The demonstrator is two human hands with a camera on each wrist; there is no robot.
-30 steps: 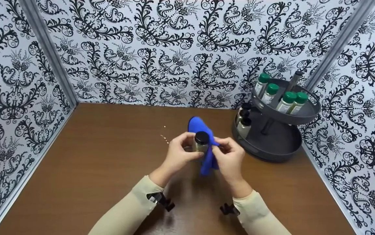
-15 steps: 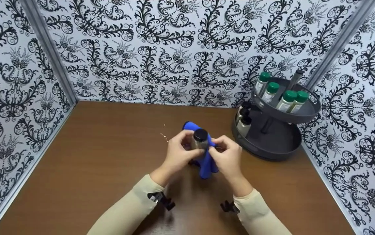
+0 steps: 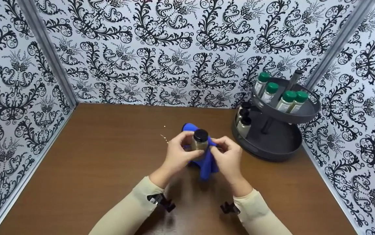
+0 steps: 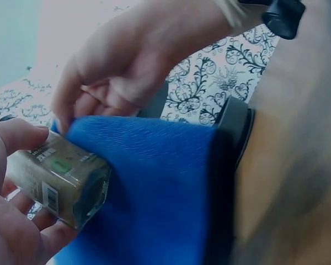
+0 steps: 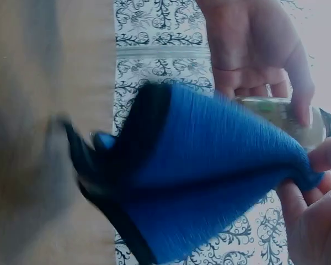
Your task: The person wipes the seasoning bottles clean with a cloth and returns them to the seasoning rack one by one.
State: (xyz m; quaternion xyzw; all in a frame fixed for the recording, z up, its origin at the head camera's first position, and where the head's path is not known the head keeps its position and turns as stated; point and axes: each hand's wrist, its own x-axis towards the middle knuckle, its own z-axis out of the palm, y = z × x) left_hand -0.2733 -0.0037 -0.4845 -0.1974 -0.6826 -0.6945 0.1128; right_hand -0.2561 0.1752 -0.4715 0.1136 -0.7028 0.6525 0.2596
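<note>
Between thumb and fingers, my left hand (image 3: 178, 152) grips a spice jar (image 4: 60, 176) with a black lid (image 3: 201, 135), held above the table. The jar is clear, with a barcode and a green mark on its label. My right hand (image 3: 227, 157) pinches a blue cloth (image 5: 215, 149) with a dark edge by one part, beside the jar. In the head view the cloth hangs down behind and to the right of the jar. Whether it presses on the glass is hard to tell.
A dark two-tier turntable rack (image 3: 270, 153) stands at the back right. Several green-capped jars (image 3: 285, 101) are on its upper tier, and black-capped jars (image 3: 244, 126) on the lower. Pale crumbs (image 3: 164, 137) lie on the brown table (image 3: 115, 147), left of the hands. Patterned walls surround the table.
The cloth's upper part has dropped lower and shifted left behind the jar since one second ago. Both hands stay nearly in place; the right has moved slightly left.
</note>
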